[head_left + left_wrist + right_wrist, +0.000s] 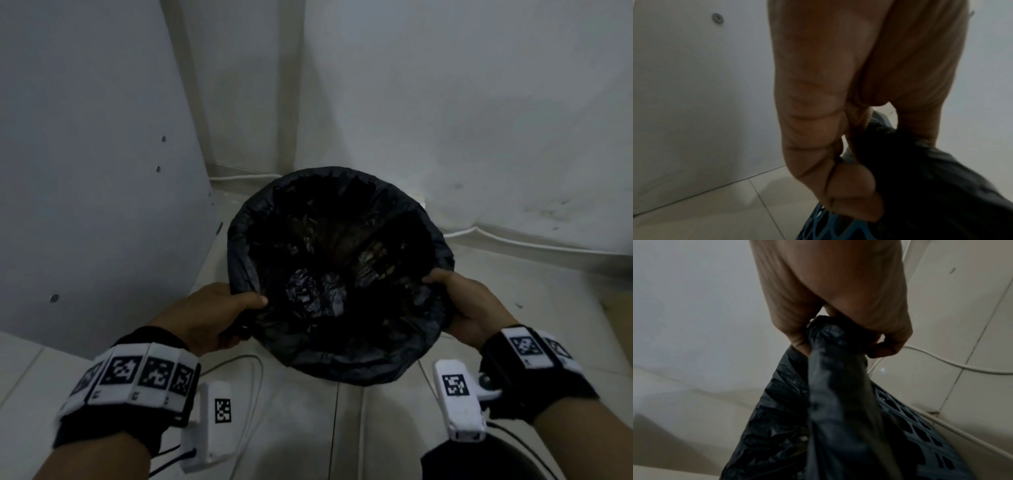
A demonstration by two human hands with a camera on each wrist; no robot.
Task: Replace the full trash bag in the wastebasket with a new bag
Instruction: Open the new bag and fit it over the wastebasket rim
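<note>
A black trash bag [339, 356] lines a round wastebasket on the floor in a corner; dark crumpled rubbish lies inside it. My left hand [219, 308] grips the bag's rim on the near left, thumb over the edge. My right hand [469, 308] grips the rim on the near right. In the left wrist view my curled fingers [838, 186] clutch the black plastic [920, 186] above the blue lattice wastebasket [824, 227]. The right wrist view shows a bunched fold of the bag [834, 369] in my right hand [838, 331], with the wastebasket's lattice wall [920, 434] below.
A white cabinet panel [96, 171] with screws stands close on the left. White walls [445, 120] close the corner behind the basket. A white cable [513, 241] runs along the skirting on the right, and another cable [246, 394] loops on the tiled floor near me.
</note>
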